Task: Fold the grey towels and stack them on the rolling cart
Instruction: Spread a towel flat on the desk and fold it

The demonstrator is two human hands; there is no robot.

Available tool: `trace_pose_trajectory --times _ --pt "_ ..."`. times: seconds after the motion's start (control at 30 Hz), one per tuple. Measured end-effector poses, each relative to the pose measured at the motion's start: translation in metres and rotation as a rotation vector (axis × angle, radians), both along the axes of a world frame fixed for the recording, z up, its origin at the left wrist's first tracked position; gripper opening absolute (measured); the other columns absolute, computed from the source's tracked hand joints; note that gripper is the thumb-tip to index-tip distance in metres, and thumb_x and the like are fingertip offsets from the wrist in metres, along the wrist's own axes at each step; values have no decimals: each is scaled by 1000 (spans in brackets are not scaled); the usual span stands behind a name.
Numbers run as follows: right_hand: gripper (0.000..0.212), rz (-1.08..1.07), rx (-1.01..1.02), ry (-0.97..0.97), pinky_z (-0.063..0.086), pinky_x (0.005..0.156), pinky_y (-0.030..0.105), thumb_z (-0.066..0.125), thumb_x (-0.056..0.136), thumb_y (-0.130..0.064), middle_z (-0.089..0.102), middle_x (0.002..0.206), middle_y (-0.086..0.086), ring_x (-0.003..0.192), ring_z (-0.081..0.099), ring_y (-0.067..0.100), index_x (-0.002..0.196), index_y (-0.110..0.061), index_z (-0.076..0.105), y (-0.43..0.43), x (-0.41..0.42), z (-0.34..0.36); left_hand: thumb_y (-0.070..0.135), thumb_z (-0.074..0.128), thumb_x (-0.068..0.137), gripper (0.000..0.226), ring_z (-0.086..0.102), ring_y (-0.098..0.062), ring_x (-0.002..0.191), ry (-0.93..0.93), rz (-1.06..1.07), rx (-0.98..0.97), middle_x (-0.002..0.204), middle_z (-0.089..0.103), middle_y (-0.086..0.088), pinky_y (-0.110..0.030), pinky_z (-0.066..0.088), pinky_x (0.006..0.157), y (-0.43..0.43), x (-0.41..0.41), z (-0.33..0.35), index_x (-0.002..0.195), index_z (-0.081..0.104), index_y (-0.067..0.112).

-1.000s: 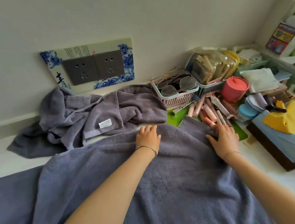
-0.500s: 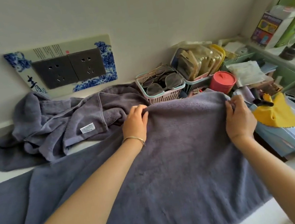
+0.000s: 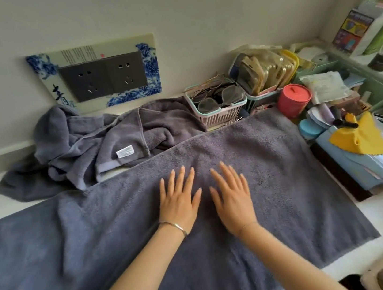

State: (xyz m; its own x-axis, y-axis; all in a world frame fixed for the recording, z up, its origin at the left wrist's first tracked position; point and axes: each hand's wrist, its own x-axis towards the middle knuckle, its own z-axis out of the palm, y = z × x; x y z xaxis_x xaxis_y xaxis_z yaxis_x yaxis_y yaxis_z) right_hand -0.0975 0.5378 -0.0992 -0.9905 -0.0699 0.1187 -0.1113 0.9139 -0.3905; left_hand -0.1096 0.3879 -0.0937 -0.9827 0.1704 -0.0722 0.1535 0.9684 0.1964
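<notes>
Left hand [image 3: 180, 201] and right hand [image 3: 232, 198] lie flat, fingers straight, gripping nothing, pressing the spread grey towel [image 3: 289, 180] at frame centre. Risk: its far edge sits just beside the basket of glasses [image 3: 218, 114] and red tub [image 3: 294, 102] (upper right) — a hard smoothing stroke could snag them.

Soft daylight from the right, faint shadows, mild softness throughout, wide-angle bending at edges
</notes>
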Motion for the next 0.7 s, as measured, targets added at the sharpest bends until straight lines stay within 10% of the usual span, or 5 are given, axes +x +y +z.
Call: trace_pose_trajectory --times 0.3,0.7 --pt "62 -21 196 -216 -11 118 38 7 91 -63 -5 158 -11 144 -13 11 148 -40 1 23 19 -7 51 2 98 71 54 -36 121 -53 174 -42 134 56 -10 -58 41 94 -110 68 7 129 56 18" --pt "78 290 129 -209 -20 113 36 -15 78 -69 -13 152 -16 145 -13 15 148 -39 3 -189 106 3 49 14 98 55 -10 -28 145 -211 662 -26 157 -12 11 -61 1 111 -304 169 -4 146 -12 39"
